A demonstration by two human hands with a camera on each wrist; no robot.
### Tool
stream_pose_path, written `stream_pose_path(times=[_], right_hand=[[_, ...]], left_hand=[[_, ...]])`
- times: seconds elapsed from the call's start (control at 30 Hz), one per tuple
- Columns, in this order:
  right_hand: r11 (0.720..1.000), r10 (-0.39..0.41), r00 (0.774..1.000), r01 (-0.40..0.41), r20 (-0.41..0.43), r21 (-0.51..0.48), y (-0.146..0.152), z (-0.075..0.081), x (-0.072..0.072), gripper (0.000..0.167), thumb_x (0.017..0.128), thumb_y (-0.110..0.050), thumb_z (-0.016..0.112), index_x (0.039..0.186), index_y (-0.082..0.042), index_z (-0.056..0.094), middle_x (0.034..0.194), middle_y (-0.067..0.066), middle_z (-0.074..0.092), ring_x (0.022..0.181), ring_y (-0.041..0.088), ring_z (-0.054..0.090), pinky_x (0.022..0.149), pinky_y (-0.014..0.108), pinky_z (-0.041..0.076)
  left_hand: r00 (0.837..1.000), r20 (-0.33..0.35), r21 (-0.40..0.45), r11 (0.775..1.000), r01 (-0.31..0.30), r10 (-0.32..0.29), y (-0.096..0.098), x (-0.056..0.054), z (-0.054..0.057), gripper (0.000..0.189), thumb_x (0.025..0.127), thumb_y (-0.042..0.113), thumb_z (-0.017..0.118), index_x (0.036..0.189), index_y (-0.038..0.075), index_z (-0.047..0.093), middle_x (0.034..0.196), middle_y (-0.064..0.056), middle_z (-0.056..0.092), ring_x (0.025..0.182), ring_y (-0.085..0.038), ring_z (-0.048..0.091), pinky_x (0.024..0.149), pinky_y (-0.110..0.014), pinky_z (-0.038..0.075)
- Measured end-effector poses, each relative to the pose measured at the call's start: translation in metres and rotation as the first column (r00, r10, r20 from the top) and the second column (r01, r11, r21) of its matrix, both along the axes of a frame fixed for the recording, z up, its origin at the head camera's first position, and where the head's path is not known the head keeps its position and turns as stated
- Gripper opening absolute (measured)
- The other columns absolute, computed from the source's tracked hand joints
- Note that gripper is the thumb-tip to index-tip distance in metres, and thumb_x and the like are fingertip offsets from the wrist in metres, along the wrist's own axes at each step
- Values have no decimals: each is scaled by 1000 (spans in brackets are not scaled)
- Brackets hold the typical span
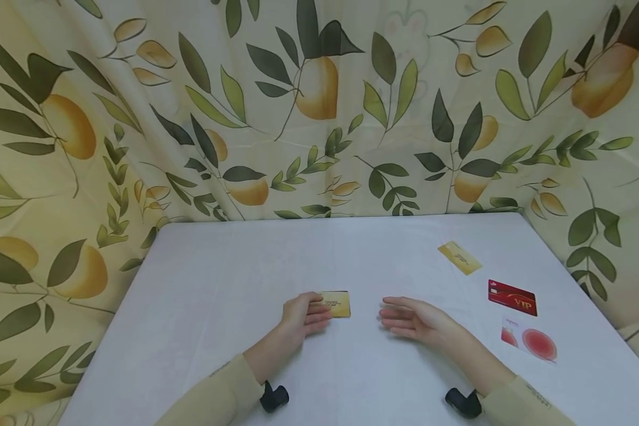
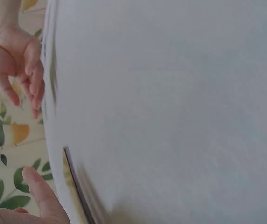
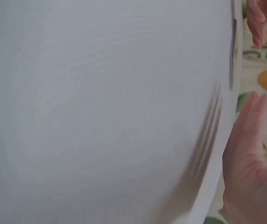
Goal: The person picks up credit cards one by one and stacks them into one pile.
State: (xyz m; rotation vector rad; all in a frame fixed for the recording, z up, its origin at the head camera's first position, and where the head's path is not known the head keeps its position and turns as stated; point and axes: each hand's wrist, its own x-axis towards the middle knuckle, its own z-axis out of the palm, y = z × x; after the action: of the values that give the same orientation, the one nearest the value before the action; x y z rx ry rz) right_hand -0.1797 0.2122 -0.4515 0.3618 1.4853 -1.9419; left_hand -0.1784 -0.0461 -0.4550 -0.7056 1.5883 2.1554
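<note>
A small stack of cards (image 1: pixel 339 304), topped by a gold one, lies on the white table in the head view. My left hand (image 1: pixel 305 318) hovers over its left end, fingers loosely extended and covering part of it. In the left wrist view the stack (image 2: pixel 75 186) shows edge-on, with the raised thumb (image 2: pixel 42 193) apart from it. My right hand (image 1: pixel 418 319) is held to the right of the stack, fingers extended and holding nothing. The right wrist view shows that hand (image 3: pixel 250 154) above the cloth, casting a finger-shaped shadow.
On the table's right side lie a gold card (image 1: pixel 460 258), a red VIP card (image 1: pixel 513 297) and a white card with a red circle (image 1: pixel 529 339). A white cloth covers the table (image 1: pixel 218 272). Behind it hangs a fruit-and-leaf patterned curtain (image 1: pixel 346 154).
</note>
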Motion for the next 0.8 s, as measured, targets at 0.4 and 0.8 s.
stream_pose_path(times=[0.4, 0.8], right_hand=[[991, 50, 999, -53, -21, -125, 60, 12, 13, 33, 98, -30, 41, 125, -16, 55, 117, 8, 61, 110, 26, 57, 97, 40, 41], [922, -3, 1000, 11, 22, -388, 126, 17, 25, 38, 100, -31, 32, 109, -22, 68, 114, 4, 63, 111, 23, 57, 102, 40, 33]], left_hand=[[982, -51, 164, 968, 188, -182, 48, 1, 2, 38, 88, 18, 53, 118, -5, 54, 100, -22, 65, 85, -31, 66, 80, -40, 53], [923, -62, 271, 883, 382, -380, 103, -8, -4, 36, 87, 20, 54, 117, 1, 57, 105, -19, 64, 98, -34, 62, 89, -46, 48]])
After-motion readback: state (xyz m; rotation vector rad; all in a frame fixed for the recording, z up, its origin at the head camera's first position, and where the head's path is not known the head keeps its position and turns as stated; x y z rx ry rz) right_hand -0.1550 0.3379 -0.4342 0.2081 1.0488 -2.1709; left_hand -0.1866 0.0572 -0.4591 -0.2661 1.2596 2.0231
